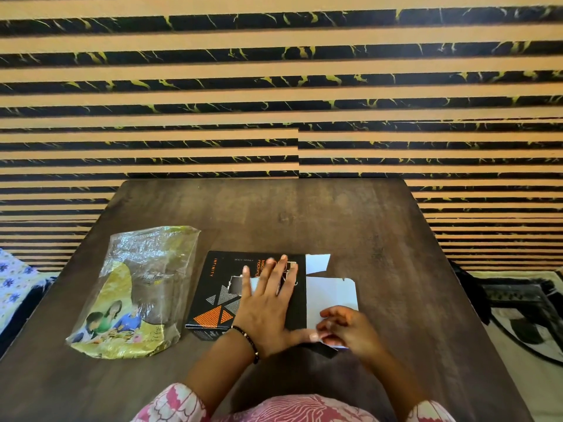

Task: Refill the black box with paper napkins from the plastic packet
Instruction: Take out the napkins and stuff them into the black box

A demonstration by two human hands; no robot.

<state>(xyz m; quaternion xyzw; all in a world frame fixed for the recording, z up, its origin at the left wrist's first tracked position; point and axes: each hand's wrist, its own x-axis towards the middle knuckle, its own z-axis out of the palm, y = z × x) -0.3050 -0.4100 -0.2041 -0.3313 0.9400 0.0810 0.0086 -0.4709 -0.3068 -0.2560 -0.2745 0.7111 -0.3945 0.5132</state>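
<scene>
The black box [243, 293] lies flat at the worktop's [350, 226] centre, its white end flap [330, 295] swung open to the right. It is pinned under the left hand [268, 306], fingers spread flat, nothing gripped. The flap's near corner is pinched by the right hand [344, 328]. The plastic packet [134, 293] sits just left of the box, apart, looking nearly emptied. Risk: w/ thin card pulled vs. a pinned box, the flap could be torn or creased; napkins inside can't be seen.
</scene>
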